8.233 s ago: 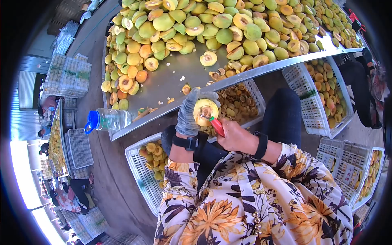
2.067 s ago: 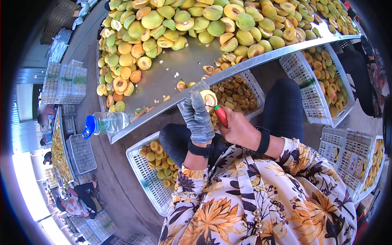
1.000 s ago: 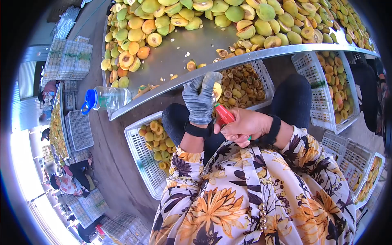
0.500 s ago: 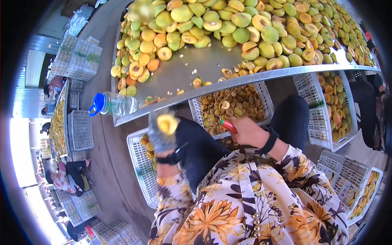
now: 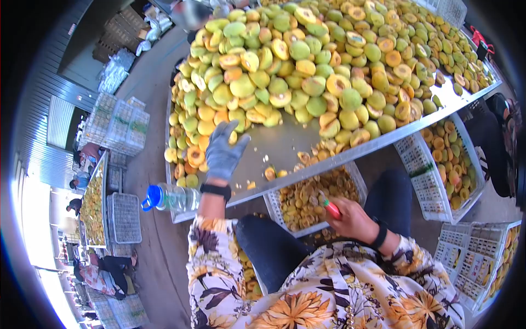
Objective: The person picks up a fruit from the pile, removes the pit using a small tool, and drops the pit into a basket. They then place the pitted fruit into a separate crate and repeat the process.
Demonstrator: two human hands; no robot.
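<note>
My left hand (image 5: pixel 224 152), in a grey glove, reaches over the metal table (image 5: pixel 285 140) with its fingers spread. Its fingertips are right at the near edge of a heap of yellow-green apricots (image 5: pixel 298 82), many cut in half with the hollow showing. No fruit shows in that hand. My bare right hand (image 5: pixel 350 219) is closed round the red handle of a small knife (image 5: pixel 332 209), its tip pointing up and left. Below the tip, a white plastic crate (image 5: pixel 274 205) of brownish-yellow fruit pieces stands between my knees, under the table edge.
A clear bottle with a blue cap (image 5: pixel 178 198) is by the table's left corner. White crates of apricots (image 5: pixel 419 178) stand at the right, with another crate (image 5: pixel 466 263) lower down. At the far left, people sit by another fruit-covered table (image 5: pixel 96 203) and stacked crates (image 5: pixel 116 123).
My left hand has moved up and forward from near my lap to the heap, and the apricot half it held is gone. My right hand keeps the knife and has shifted slightly right and down.
</note>
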